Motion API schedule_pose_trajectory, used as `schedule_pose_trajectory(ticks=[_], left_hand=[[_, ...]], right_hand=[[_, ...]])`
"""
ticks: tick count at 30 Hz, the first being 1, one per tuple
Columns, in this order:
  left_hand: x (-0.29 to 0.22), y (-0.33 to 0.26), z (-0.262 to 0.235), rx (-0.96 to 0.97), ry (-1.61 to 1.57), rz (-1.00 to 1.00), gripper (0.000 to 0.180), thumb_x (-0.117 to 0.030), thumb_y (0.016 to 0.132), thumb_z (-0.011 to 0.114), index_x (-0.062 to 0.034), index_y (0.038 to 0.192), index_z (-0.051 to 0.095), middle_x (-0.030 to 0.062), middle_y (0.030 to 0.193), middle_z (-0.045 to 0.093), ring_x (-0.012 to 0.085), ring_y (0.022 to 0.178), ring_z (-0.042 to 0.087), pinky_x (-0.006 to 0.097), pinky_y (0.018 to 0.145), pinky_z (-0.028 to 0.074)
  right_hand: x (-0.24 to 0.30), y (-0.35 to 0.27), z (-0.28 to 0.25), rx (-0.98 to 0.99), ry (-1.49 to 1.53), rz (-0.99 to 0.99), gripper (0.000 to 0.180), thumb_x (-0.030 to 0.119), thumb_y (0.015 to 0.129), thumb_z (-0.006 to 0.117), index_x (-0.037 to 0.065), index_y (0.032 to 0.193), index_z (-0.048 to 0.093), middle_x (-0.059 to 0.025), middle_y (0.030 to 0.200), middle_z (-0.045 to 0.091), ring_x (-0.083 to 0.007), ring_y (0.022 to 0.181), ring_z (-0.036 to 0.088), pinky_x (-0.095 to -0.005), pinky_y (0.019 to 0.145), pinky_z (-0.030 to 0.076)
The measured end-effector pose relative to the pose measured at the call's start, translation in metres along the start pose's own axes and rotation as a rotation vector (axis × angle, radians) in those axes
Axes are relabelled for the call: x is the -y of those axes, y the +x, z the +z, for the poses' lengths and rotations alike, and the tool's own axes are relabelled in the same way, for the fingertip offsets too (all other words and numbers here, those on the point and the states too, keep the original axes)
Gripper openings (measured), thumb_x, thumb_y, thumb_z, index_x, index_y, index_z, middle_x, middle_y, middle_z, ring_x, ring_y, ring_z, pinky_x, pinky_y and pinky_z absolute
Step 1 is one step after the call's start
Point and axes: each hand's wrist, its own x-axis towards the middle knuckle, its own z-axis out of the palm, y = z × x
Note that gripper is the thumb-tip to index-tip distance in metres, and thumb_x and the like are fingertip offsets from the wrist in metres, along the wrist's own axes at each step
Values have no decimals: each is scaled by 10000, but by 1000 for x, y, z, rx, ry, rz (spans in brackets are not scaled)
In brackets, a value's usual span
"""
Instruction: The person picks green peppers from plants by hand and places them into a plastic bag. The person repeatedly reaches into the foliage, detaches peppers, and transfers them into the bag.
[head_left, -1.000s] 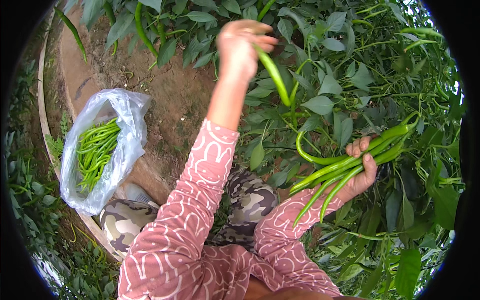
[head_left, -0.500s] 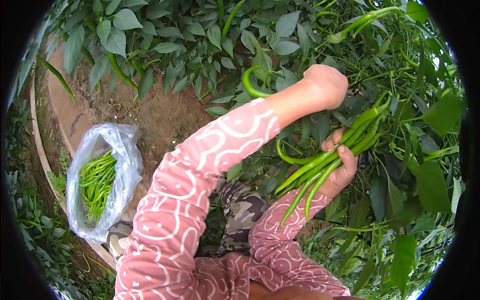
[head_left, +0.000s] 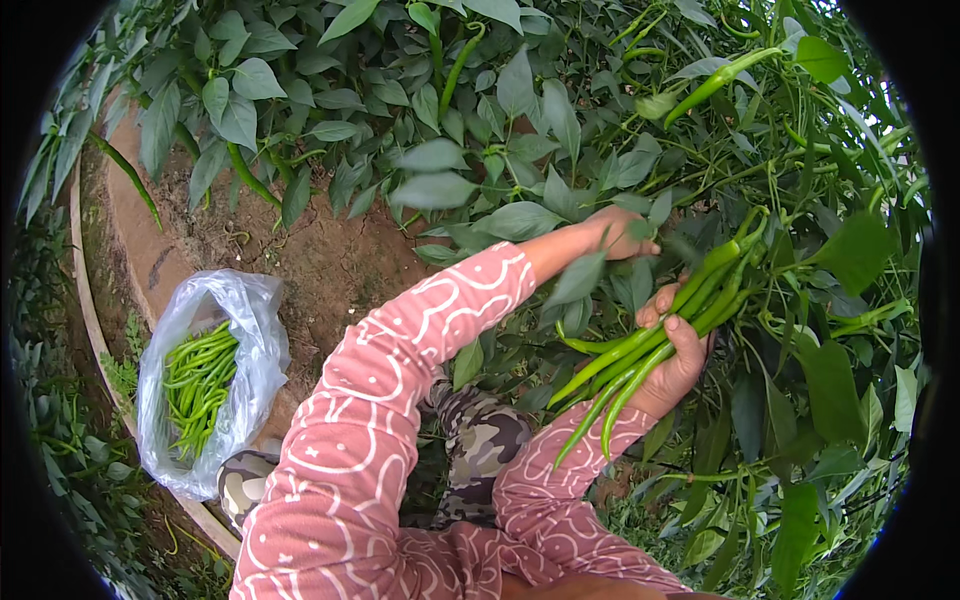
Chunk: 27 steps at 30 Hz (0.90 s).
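My right hand (head_left: pixel 682 365) is closed round a bunch of long green chili peppers (head_left: pixel 640 345), their stems pointing up and right and their tips hanging down over my wrist. My left hand (head_left: pixel 622 233) reaches across among the leaves of the pepper plant (head_left: pixel 520 220), just above and left of the bunch. Its fingers look curled together, partly covered by leaves, and whatever they grip is hidden.
On the ground at the left, an open clear plastic bag (head_left: pixel 262 340) holds many green chilies (head_left: pixel 200 385). More chilies hang on the plants, such as one pepper (head_left: pixel 725 85) at upper right. A pale hose or edging strip (head_left: pixel 85 290) curves along the left.
My left hand has come down and slightly left, lower among the leaves; leaves near it are blurred by motion. The right hand keeps its bunch of chilies, nearly in place.
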Motion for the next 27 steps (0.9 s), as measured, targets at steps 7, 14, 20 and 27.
schedule_pose_trajectory(ticks=[7, 14, 20, 27], left_hand=[[-89, -20, -76, -391, -134, 293, 124, -112, 846, 598, -69, 900, 701, 11, 820, 686, 70, 707, 599, 223, 677, 470], [-128, -72, -116, -413, -511, 289, 120, -81, 838, 565, -41, 866, 675, -76, 569, 445, 4, 472, 334, 161, 401, 222], [-105, -75, -85, -59, 75, -7, 230, -231, 876, 583, -14, 850, 652, 17, 611, 570, 80, 596, 501, 254, 585, 416], [-129, -117, -141, -499, -826, 526, 171, -177, 865, 550, -48, 946, 627, 34, 720, 611, 52, 550, 486, 170, 402, 336]], right_hand=[[1, -2, 1, -1, -6, 15, 531, 34, 659, 593, -51, 1156, 428, -119, 824, 507, -174, 645, 490, -262, 618, 432], [-4, 1, 3, 4, -8, -15, 493, 9, 666, 604, -49, 1135, 464, -122, 818, 528, -188, 655, 507, -287, 625, 445], [-11, 10, -4, -131, -146, 0, 469, -61, 691, 593, -48, 1141, 465, -120, 837, 539, -203, 650, 517, -302, 632, 455], [-10, 11, -12, -47, -144, -10, 490, -31, 701, 620, -53, 1157, 442, -123, 848, 549, -200, 677, 539, -315, 658, 457]])
